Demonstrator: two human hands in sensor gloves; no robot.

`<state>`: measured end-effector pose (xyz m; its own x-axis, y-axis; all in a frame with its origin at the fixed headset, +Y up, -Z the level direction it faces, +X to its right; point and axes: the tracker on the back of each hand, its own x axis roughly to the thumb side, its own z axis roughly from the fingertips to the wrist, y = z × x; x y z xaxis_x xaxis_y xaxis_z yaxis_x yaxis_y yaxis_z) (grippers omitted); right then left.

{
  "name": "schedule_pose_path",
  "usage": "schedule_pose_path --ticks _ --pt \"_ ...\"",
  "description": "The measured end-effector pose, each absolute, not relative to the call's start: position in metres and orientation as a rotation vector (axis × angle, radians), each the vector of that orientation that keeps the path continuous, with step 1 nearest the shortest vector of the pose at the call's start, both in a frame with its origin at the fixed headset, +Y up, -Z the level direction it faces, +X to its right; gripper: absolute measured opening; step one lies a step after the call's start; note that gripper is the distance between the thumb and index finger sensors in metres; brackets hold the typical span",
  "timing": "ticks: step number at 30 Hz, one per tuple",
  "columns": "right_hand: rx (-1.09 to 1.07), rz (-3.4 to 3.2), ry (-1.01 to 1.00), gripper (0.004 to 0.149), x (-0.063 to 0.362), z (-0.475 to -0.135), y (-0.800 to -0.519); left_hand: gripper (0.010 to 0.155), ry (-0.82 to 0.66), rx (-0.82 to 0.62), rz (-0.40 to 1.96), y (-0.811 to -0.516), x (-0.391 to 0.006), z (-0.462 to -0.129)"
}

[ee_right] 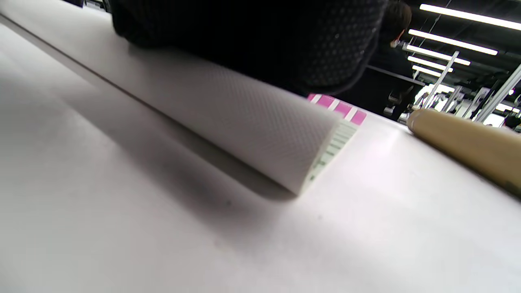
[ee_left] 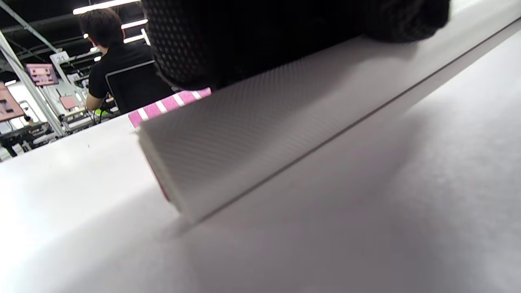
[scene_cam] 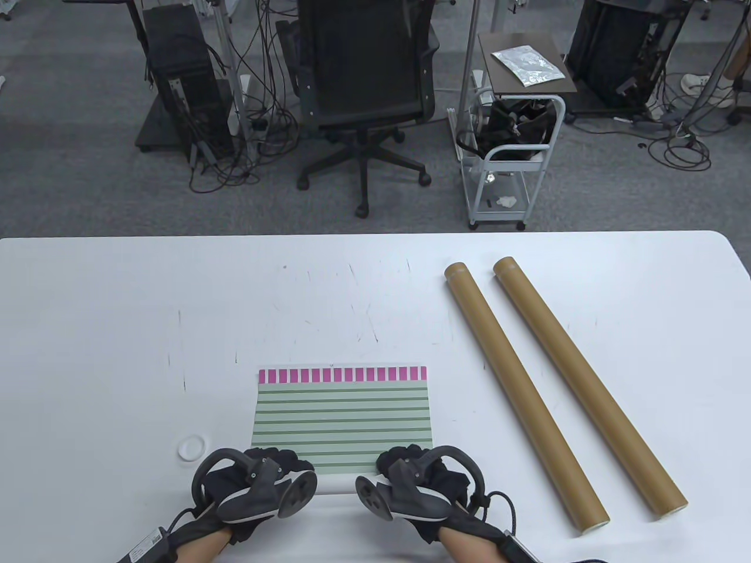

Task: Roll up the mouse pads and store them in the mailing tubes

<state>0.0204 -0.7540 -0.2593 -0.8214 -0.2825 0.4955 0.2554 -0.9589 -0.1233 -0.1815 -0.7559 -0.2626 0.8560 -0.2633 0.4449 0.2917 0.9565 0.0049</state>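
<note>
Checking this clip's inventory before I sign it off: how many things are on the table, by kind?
Mouse pad: 1
Cardboard tubes: 2
White cap: 1
Total: 4

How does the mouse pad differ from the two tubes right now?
The mouse pad is striped green and pink, partly rolled at its near edge under both hands; the tubes are plain brown and untouched. The pad lies centre, the tubes lie diagonally to its right. All rest on the table.
</note>
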Motion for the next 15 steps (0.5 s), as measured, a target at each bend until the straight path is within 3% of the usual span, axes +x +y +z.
schedule_pose_path --ticks 15 --pt "-0.748 -2.816 -0.040 0.046 0.0232 -0.2649 -0.7551 0.045 -0.454 -0.114 -0.284 -0.7549 -0.1820 -0.2649"
